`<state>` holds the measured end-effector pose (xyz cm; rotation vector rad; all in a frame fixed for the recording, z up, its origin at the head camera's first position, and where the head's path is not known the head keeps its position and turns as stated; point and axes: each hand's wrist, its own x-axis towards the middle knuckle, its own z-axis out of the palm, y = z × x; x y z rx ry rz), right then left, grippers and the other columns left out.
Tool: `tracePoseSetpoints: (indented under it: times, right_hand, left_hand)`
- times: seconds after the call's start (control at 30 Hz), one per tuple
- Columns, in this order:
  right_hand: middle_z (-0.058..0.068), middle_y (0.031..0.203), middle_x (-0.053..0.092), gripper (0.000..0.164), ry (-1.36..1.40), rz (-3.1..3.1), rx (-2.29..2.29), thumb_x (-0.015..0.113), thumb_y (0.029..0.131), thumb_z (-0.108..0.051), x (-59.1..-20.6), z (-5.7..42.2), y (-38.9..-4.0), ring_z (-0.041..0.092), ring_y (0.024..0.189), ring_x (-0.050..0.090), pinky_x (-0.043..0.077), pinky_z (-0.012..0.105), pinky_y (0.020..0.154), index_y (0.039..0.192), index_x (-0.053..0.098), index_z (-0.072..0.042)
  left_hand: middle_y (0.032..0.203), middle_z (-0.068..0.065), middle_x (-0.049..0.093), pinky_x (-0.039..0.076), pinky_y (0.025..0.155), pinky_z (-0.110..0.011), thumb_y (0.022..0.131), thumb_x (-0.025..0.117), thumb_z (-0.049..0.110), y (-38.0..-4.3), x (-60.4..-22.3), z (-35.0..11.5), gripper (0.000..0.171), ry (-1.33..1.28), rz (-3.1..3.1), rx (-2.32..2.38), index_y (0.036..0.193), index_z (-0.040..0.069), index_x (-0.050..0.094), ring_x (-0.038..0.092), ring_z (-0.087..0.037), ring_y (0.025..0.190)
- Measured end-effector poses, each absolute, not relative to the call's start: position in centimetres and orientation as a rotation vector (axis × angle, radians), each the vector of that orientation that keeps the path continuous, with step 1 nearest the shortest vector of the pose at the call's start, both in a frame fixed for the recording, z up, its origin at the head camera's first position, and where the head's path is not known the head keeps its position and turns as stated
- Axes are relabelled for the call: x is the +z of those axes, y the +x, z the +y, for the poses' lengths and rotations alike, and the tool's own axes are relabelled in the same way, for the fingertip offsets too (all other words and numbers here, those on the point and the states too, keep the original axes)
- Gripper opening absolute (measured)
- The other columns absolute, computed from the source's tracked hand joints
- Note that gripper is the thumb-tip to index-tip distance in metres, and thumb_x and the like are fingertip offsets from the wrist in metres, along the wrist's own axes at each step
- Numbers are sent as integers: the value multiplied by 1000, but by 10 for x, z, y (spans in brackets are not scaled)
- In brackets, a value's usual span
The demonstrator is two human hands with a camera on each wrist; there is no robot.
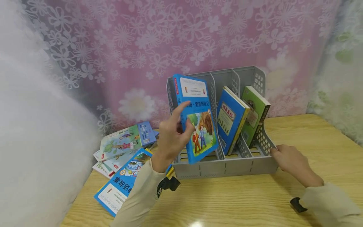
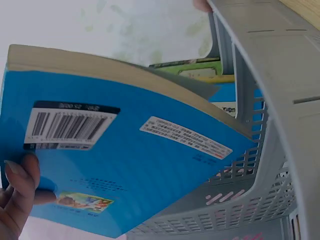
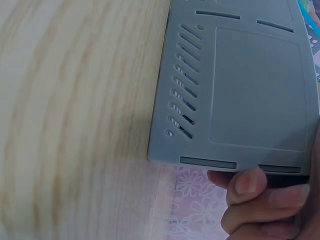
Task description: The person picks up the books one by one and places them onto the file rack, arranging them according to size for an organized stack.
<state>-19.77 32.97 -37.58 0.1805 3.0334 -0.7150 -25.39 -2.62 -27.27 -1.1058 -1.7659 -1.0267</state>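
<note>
Holding a blue book (image 1: 199,118) along its spine, the left hand (image 1: 173,134) has digits on both covers; the book extends to that hand's right, long axis near upright, top tilted leftward, before the left part of a grey rack (image 1: 212,168). The right hand (image 1: 293,162), well apart from the book, curls its fingers round the rack's right front corner. The book is a smooth, flat block with cream page edges; the rack is boxy plastic, pierced with slots and small holes. Farther right of the left hand, a thick book (image 1: 227,123) and a green book (image 1: 252,110) lean in separate compartments. To the left hand's left lie overlapping loose books (image 1: 124,142). Beneath is a wood-grained table (image 1: 227,195); beyond the hands hangs a pink curtain (image 1: 170,37) with white flowers.
</note>
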Motion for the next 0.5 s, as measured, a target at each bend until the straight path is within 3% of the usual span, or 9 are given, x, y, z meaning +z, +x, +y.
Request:
tracePoseSetpoints:
  times: [0.27, 0.5]
  right_hand:
    - [6, 63, 53, 47, 193, 3039, -727, 24, 100, -32, -376, 328, -197, 21, 55, 48, 37, 34, 45, 76, 55, -6]
    - [7, 65, 53, 47, 199, 3039, -727, 24, 100, -31, -375, 326, -197, 21, 56, 48, 37, 34, 45, 77, 56, -5]
  left_hand:
    - [46, 2, 37, 23, 38, -17, 86, 54, -5, -242, -279, -20, 32, -1125, -1739, -961, 116, -1, 63, 25, -2, 38]
    - [45, 2, 37, 22, 38, -18, 88, 53, -3, -253, -284, -15, 22, -1092, -1787, -1024, 102, -2, 69, 23, -2, 38]
